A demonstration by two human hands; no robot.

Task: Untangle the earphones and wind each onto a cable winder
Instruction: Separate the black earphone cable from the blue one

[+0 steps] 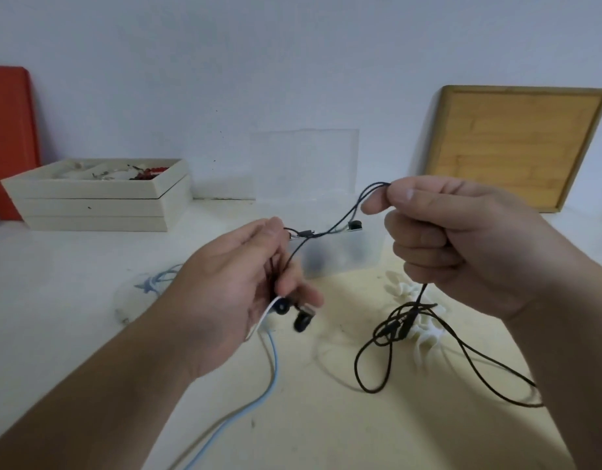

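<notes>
Black earphones (pixel 391 330) stretch between both hands above the table. My right hand (pixel 462 239) pinches a loop of the black cable between thumb and forefinger, and the rest hangs below the fist in a tangle down to the table. My left hand (pixel 238 293) grips the black cable near its two earbuds (pixel 292 313), which dangle under the fingers, together with a white strand. A light blue earphone cable (pixel 272 371) lies on the table under my left arm. White cable winders (pixel 425 330) lie on the table under the black tangle.
A clear plastic box (pixel 347 252) with its lid up stands behind the hands. A stacked white tray (pixel 99 201) with small items sits at the back left beside a red board (pixel 11 140). A wooden board (pixel 510 144) leans on the wall at the back right.
</notes>
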